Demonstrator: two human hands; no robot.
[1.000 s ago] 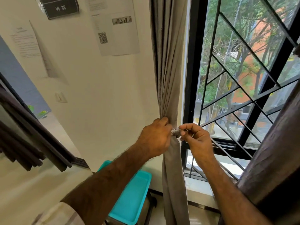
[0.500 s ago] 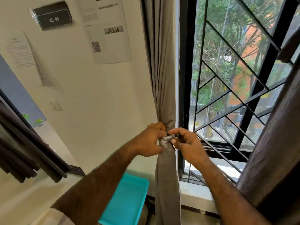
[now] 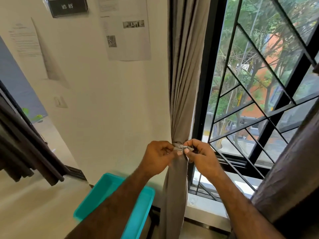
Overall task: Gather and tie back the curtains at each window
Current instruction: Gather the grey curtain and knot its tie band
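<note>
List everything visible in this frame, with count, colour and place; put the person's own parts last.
gathered curtain: 1, grey-beige, hanging between wall and window, cinched at mid-height
tie-back: 1, grey, wrapped around the gathered curtain at the cinch
window grille: 1, black, right of the gathered curtain
dark curtain: 1, brown, right edge
second dark curtain: 1, dark brown, left edge
wall sign: 1, black, top left, reads WS 05
paper notices: 2, white, on the wall
wall switch: 1, cream, on the wall at left
tray: 1, turquoise, below the hands
left hand: 1, pinching the tie-back
right hand: 1, pinching the tie-back
</note>
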